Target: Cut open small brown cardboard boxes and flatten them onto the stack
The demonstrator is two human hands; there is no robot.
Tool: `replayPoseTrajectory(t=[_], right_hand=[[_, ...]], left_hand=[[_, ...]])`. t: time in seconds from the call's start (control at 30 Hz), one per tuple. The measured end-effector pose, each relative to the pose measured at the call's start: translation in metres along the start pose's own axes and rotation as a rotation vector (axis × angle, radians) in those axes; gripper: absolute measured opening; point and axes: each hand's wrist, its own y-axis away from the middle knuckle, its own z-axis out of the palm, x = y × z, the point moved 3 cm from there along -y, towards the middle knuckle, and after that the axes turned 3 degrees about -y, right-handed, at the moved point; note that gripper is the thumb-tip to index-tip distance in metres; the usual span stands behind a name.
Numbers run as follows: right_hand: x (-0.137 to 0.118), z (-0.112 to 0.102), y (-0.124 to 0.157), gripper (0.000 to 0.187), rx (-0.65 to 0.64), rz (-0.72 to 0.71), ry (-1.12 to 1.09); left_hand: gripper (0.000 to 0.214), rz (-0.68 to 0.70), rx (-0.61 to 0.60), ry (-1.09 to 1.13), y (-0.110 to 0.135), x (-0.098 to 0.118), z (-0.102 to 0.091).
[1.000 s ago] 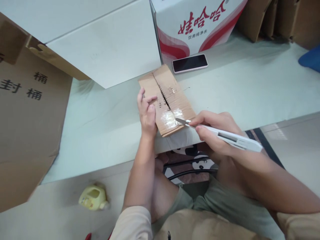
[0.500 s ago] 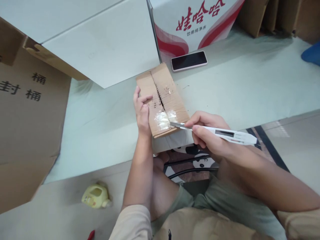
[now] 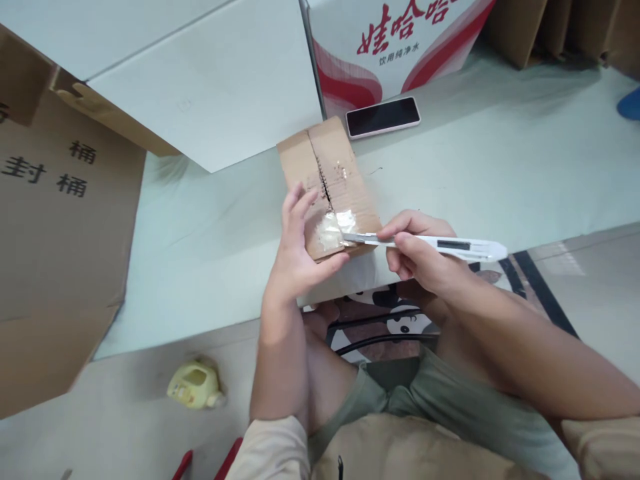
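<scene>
A small brown cardboard box [image 3: 345, 180] lies at the near edge of the pale table [image 3: 500, 180], its top seam slit and a patch of clear tape [image 3: 334, 227] left at the near end. My left hand [image 3: 300, 250] grips the box's near left corner, thumb along the front edge and fingers on top. My right hand [image 3: 420, 257] holds a white utility knife [image 3: 450, 245] like a pen. Its blade tip rests on the tape at the box's near edge.
A white box with red print [image 3: 390, 47] and a large plain white box [image 3: 200, 87] stand behind. A dark phone [image 3: 383, 117] lies beside the small box. A big brown carton [image 3: 55, 233] fills the left. On the floor sit a yellow object [image 3: 195, 385] and red handles [image 3: 220, 460].
My left hand has shifted from lying along the box's left side to gripping its near corner with the thumb in front. The knife has turned more level, its blade still at the tape.
</scene>
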Motion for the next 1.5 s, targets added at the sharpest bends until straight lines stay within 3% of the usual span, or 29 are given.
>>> replayPoseTrajectory(t=[0.07,0.13,0.23,0.3,0.37,0.5,0.77,0.9,0.97,1.03,1.1,1.2,1.33,1.5], right_hand=[[-0.009,-0.004,0.004,0.03,0.065,-0.128,0.002],[-0.018,-0.014,0.006,0.027,0.221,-0.29,0.056],[-0.022,-0.033,-0.005,0.014,0.44,-0.376,0.392],[-0.014,-0.043,-0.021,0.015,0.436,-0.302,0.736],[-0.001,-0.05,-0.039,0.027,0.344,-0.179,1.036],[0.022,-0.053,-0.058,0.037,0.224,-0.064,1.315],[0.037,-0.049,-0.06,0.043,0.124,-0.176,1.352],[0.013,-0.031,-0.044,0.039,0.158,-0.5,1.162],[-0.007,-0.012,-0.032,0.04,0.155,-0.682,1.062],[-0.025,0.009,-0.024,0.044,0.111,-0.772,1.037],[-0.035,0.026,-0.023,0.045,0.05,-0.762,1.074],[-0.036,0.035,-0.028,0.048,-0.058,-0.702,1.093],[-0.024,0.029,-0.031,0.044,-0.126,-0.655,1.114],[-0.016,0.02,-0.033,0.038,-0.024,-0.722,1.103]], left_hand=[[0.099,-0.023,-0.019,-0.013,0.002,-0.004,-0.004],[0.095,-0.051,0.001,-0.007,0.003,-0.013,-0.01],[0.089,-0.094,0.089,0.026,0.006,-0.028,-0.022],[0.086,-0.105,0.135,0.056,0.008,-0.036,-0.027],[0.081,-0.1,0.185,0.086,0.01,-0.04,-0.03],[0.062,-0.115,0.327,0.043,0.012,-0.039,-0.03],[0.034,-0.035,0.455,-0.223,0.011,-0.03,-0.035],[0.031,-0.076,0.446,-0.17,0.011,-0.031,-0.034],[0.027,-0.052,0.407,-0.135,0.008,-0.022,-0.028],[0.021,0.022,0.347,-0.102,0.002,-0.007,-0.019],[0.015,0.084,0.299,-0.066,-0.004,0.011,-0.011],[0.021,0.008,0.27,-0.012,-0.011,0.025,-0.002],[0.04,-0.135,0.236,0.094,-0.016,0.016,0.005],[0.045,-0.155,0.158,0.178,-0.019,0.005,0.011]])
